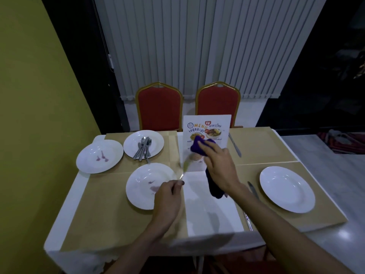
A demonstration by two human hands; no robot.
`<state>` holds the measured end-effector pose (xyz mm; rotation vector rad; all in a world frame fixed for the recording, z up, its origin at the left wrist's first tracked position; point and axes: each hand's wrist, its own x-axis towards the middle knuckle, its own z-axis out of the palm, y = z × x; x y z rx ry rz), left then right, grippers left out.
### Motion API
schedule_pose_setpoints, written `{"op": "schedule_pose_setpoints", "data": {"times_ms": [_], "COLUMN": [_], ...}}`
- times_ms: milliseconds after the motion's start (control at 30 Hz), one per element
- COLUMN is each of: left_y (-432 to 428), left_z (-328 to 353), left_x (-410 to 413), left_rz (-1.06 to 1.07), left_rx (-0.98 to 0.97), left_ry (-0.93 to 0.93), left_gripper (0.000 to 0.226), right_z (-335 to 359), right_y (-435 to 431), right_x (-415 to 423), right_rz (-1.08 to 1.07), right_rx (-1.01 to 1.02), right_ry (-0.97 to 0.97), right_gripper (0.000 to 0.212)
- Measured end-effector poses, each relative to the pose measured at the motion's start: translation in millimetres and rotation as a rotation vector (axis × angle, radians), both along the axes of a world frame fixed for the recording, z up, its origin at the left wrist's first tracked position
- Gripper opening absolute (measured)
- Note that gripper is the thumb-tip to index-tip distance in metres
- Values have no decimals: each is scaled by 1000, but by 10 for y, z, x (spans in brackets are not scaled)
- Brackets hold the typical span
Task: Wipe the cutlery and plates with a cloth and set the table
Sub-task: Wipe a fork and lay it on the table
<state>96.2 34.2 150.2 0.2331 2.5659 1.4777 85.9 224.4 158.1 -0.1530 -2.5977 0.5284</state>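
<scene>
Purple cloth (198,148) meets a blurred utensil (184,168) above the table's middle

4 white plates sit on tan placemats (110,214). The far plate (130,145) holds a bundle of cutlery (143,148), handles fanned toward the near side. The far-left plate (88,163) overlaps it slightly and carries only reddish smears. The near-left plate (136,175) has a similar smear and is partly covered by the left hand (167,196). The right plate (287,189) looks clean and holds nothing.

The left hand pinches the near end of the utensil, which is too smeared by motion to tell its kind. Its far end reaches the cloth. The right hand (219,165) grips the cloth, fingers curled over the upper bunch while a long tail hangs under the wrist.

A menu card (207,126) stands just behind the hands, its lower half hidden by them. 1 knife (235,145) lies right of the card, another knife (253,190) just left of the right plate, partly under the right forearm. More metal (247,221) shows at the near edge beside that arm. 2 red chairs (159,106) stand beyond the table (213,214)
</scene>
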Motion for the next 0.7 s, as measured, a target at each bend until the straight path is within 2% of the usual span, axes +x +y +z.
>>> {"op": "schedule_pose_setpoints", "data": {"times_ms": [100,167,233,333,467,600,700], "left_y": [-7,24,91,180,216,221,138], "left_z": [36,67,82,59,29,45,99], "left_x": [-79,-140,-174,-225,-311,-325,-466], "left_rz": [-15,-7,22,31,20,-75,-99], "left_rx": [261,466,531,580,581,462,377], "left_ry": [-190,-336,-420,-484,-456,-390,-292], "left_gripper": [30,25,20,20,14,14,14], "right_z": [242,392,454,384,355,260,234], "right_y": [31,-53,-133,-175,-227,-251,-200], "right_x": [-25,3,15,-1,-8,-15,37], "right_rz": [1,10,79,179,95,-47,-91], "right_rx": [-631,-957,-1168,-1197,-1089,-969,-986], "right_ry": [-111,-250,-376,-446,-513,-443,-382], "right_gripper": [43,26,26,31,48,40,38]}}
